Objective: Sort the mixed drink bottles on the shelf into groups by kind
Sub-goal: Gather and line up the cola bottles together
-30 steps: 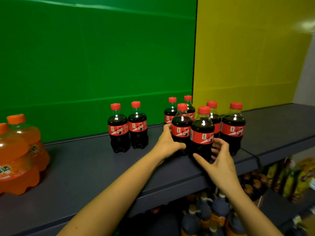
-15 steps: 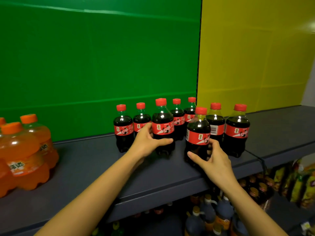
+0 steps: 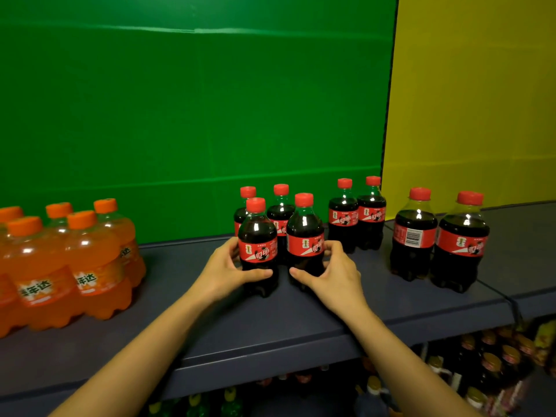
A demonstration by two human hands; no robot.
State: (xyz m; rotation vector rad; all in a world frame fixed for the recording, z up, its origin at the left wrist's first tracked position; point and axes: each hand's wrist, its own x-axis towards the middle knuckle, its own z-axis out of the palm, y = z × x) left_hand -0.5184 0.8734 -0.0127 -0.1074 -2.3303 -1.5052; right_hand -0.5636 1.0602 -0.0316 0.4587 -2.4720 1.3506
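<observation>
Several small cola bottles with red caps and red labels stand on a dark grey shelf (image 3: pixel 270 323). My left hand (image 3: pixel 224 270) grips the front left cola bottle (image 3: pixel 257 236). My right hand (image 3: pixel 334 270) grips the cola bottle beside it (image 3: pixel 304 233). Both bottles stand upright on the shelf, just in front of two more cola bottles (image 3: pixel 281 215). Another cola pair (image 3: pixel 356 215) stands further back to the right, and a third pair (image 3: pixel 439 236) stands at the right. A group of orange soda bottles (image 3: pixel 75 260) with orange caps fills the shelf's left end.
A green panel (image 3: pixel 192 115) and a yellow panel (image 3: pixel 475 100) back the shelf. Bare shelf lies between the orange group and the colas. Below the shelf edge, a lower shelf holds many dark bottles (image 3: pixel 487 365) and green bottles (image 3: pixel 207 401).
Both hands have carried their cola bottles leftward along the shelf, away from the right-hand bottles, and now hold them side by side in front of the two back colas. The view has shifted left.
</observation>
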